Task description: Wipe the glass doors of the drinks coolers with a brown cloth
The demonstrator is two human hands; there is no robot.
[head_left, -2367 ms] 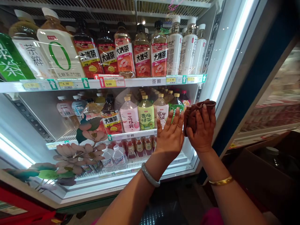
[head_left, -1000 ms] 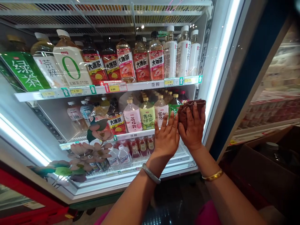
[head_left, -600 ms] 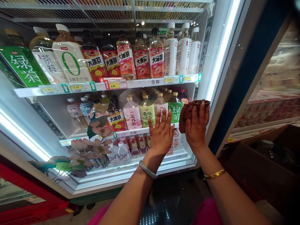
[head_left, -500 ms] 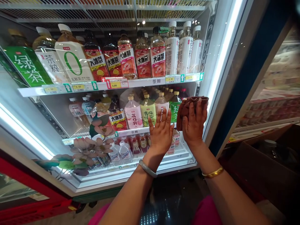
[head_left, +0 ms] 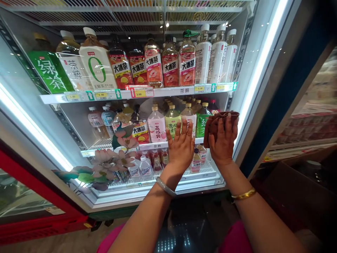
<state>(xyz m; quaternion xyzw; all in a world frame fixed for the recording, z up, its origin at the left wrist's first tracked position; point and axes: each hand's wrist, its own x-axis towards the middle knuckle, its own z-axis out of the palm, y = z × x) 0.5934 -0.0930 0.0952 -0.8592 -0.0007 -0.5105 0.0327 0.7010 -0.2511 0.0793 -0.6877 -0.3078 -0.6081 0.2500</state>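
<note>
My left hand [head_left: 181, 146] lies flat with fingers spread against the glass door of a lit drinks fridge. Through the glass, a yellow-green labelled bottle [head_left: 172, 118] and a pink-white labelled bottle [head_left: 188, 112] show behind its fingertips. A folded brown cloth [head_left: 211, 129] is under my right hand [head_left: 223, 142], which presses it on the glass near the door's right side. A green-labelled bottle [head_left: 203, 123] stands behind the glass just left of the cloth. There is a grey bangle on my left wrist and a gold one on my right.
Large tea bottles [head_left: 97, 66] line the upper shelf [head_left: 165, 92] behind the glass. Flower decoration [head_left: 113, 161] covers the door's lower left. A red freezer [head_left: 39, 207] stands at left, and a cardboard box [head_left: 284, 182] holding a bottle sits at right.
The view has turned slightly left, so the fridge sits further right in the picture. My left hand has shifted a little left against the bottles behind; the right still presses the cloth.
</note>
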